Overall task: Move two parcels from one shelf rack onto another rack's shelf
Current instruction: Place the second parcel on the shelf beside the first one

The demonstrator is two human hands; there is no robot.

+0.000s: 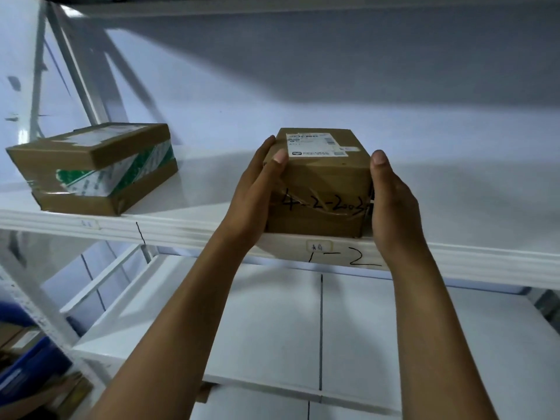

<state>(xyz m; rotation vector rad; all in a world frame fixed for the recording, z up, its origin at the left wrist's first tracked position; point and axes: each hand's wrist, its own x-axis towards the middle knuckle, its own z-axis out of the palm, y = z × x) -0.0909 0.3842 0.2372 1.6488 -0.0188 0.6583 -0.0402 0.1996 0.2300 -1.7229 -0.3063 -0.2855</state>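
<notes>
A brown cardboard parcel (321,180) with a white label on top and "4-2-2003" handwritten on its taped front rests at the front edge of a white shelf (194,189). My left hand (257,189) presses its left side, my right hand (391,201) its right side, thumbs up on the top corners. A second, flatter parcel (91,168) with green-and-white tape lies on the same shelf to the left, untouched.
The shelf's front lip (472,259) carries a small tag and the handwritten mark "1-2". A lower white shelf (272,322) sits below. At bottom left are a white upright post (33,301), a blue bin (27,362) and more cardboard.
</notes>
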